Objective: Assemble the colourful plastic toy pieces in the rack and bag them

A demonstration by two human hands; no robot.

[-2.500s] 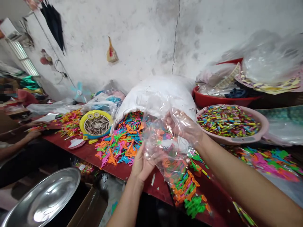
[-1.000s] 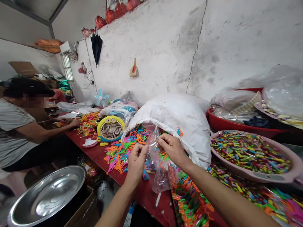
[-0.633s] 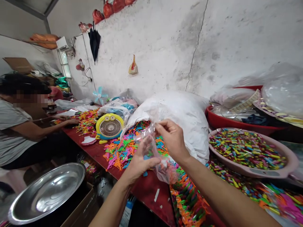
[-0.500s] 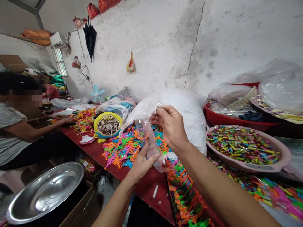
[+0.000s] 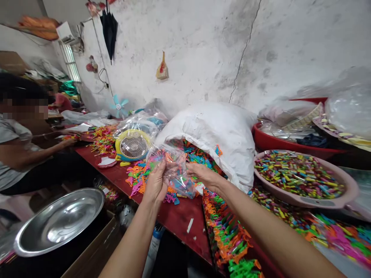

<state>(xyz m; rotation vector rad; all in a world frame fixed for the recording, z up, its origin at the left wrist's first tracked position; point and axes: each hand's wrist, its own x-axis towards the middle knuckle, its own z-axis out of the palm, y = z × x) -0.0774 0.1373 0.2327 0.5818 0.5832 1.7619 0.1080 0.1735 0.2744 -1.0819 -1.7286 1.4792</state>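
Note:
A clear plastic bag (image 5: 181, 181) is spread out in front of me, over the heap of small bright plastic toy pieces (image 5: 139, 175). My left hand (image 5: 156, 180) is closed on the bag's left side, thumb up. At the bag's right side, my right hand (image 5: 204, 177) has its fingers stretched out toward the bag. Whether those fingertips are inside it or only touching it, I cannot tell. Just behind, a large white sack (image 5: 214, 127) lies on its side, its mouth spilling more of the coloured pieces.
A long box of orange and green pieces (image 5: 223, 227) stands below my right forearm. To the right is a pink basin (image 5: 350, 189) of small coloured tubes. A yellow fan (image 5: 133, 146) is on the red table (image 5: 185, 216). A metal bowl (image 5: 60, 222) sits lower left; a co-worker (image 5: 17, 154) sits beyond.
The bag has gone from hanging narrow between my hands to spread wide. My right hand has come down from the bag's top, its fingers straightening; my left hand has moved up and left.

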